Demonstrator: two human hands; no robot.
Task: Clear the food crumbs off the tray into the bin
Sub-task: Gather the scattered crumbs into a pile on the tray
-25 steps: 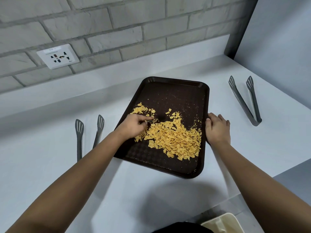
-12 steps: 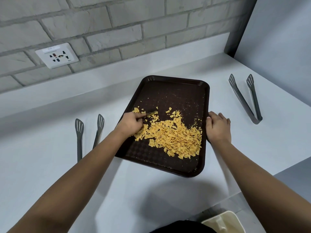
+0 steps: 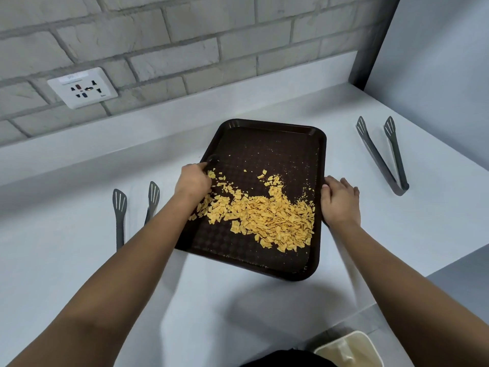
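Looking down, I see the white desk [image 3: 238,313] carrying the dark brown tray [image 3: 270,144]; yellow crumbs [image 3: 267,215] lie heaped on its near right part; a cream bin [image 3: 349,350] sits below the desk's edge; my right hand [image 3: 340,201] grips the tray's right rim; my left hand [image 3: 193,180] rests curled at the crumbs' left edge, its grip on anything I cannot tell; grey tongs [image 3: 383,154] lie well right.

Both bare forearms reach up from the lower corners toward mid-frame. The left hand [image 3: 192,178] is curled, knuckles up, its fingertips hidden. The right hand [image 3: 339,200], right of centre, lies palm down with fingers bent.
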